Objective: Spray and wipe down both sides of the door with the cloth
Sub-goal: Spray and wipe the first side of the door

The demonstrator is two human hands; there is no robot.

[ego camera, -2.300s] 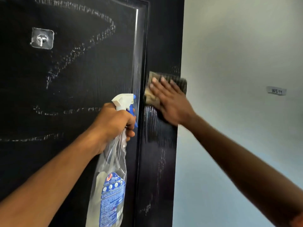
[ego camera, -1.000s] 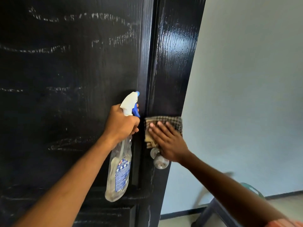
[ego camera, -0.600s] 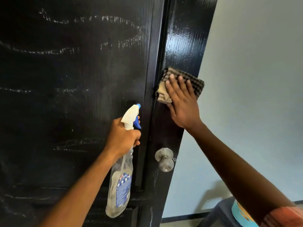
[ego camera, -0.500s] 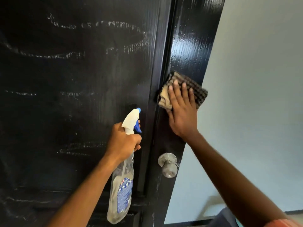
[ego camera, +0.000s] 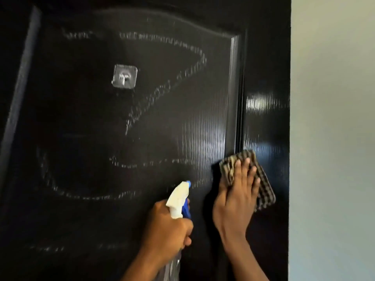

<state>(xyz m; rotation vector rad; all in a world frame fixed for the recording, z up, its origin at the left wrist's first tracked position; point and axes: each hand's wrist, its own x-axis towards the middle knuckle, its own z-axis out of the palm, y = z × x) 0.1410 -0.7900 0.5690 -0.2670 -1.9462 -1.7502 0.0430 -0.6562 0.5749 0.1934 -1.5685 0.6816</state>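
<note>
Nearest us: left hand (ego camera: pixel 168 226) wrapped round the neck of the spray bottle (ego camera: pixel 178 197), fingers curled by the blue trigger. The bottle body drops out of the bottom of the view. Right hand (ego camera: pixel 235 201) is just beside it, fingers straight and close together, palm pressing the cloth (ego camera: pixel 263 185) flat on the door (ego camera: pixel 142 118). No pinch on the cloth, pressure only.

The cloth sits on the glossy right-hand stile, just right of the panel moulding (ego camera: pixel 233 88), near the door's free edge. Further up the panel: white streaks (ego camera: pixel 162 96) of spray, unwiped, and an adhesive hook (ego camera: pixel 124 76). Pale wall (ego camera: pixel 332 138) beyond the edge.

Risks as we read it:
- Cloth is held by friction alone on a wet, slick face. Ease off the pressure and it slides or drops. Its lower right corner sticks out past the palm.
- Streaks on the panel may dry into marks if we linger on the stile.
- Hook could snag the cloth when we sweep the panel.
- Finger near the trigger: a stray squeeze wets the door or our right hand.
- Only this face is in view. State of the other side, we can't tell.

Orientation: cloth is a folded oblong, long axis diagonal, upper left to lower right, fingers pointing up across it. Bottle long axis is roughly upright, nozzle at the top, tipped slightly right.
</note>
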